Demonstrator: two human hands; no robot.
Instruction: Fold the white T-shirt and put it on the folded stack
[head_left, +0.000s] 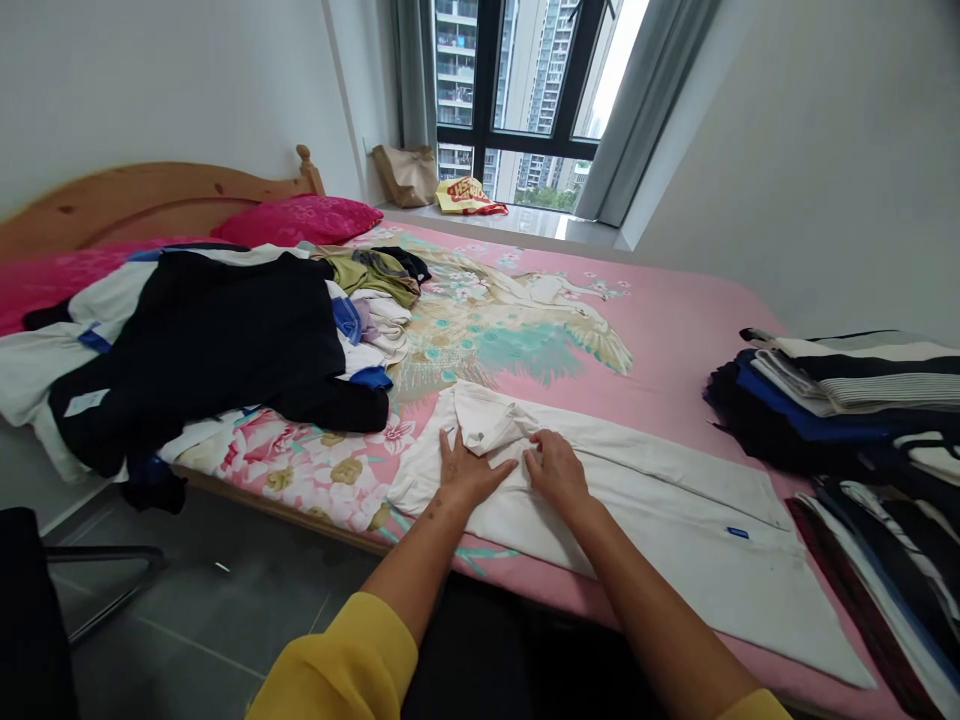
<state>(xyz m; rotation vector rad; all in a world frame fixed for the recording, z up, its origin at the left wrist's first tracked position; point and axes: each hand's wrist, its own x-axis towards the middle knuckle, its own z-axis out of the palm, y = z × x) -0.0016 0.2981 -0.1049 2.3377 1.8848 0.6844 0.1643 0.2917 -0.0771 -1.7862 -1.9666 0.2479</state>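
A pair of white trousers (645, 510) lies lengthwise along the near edge of the bed, its waist end at the left and a small blue tag on one leg. My left hand (469, 473) rests on the cloth near the waist, fingers spread. Just right of it, my right hand (556, 468) has its fingers curled and pinches the trousers' fabric beside a bunched, folded-over flap (487, 420). The right fingertips are partly hidden by the hand itself.
A loose heap of clothes (240, 310) with a black garment on top covers the bed's left side. Folded clothes (847, 400) stand in stacks at the right. Behind are a pink pillow (307, 218), a paper bag (407, 175) and a window. A dark chair (37, 610) stands lower left.
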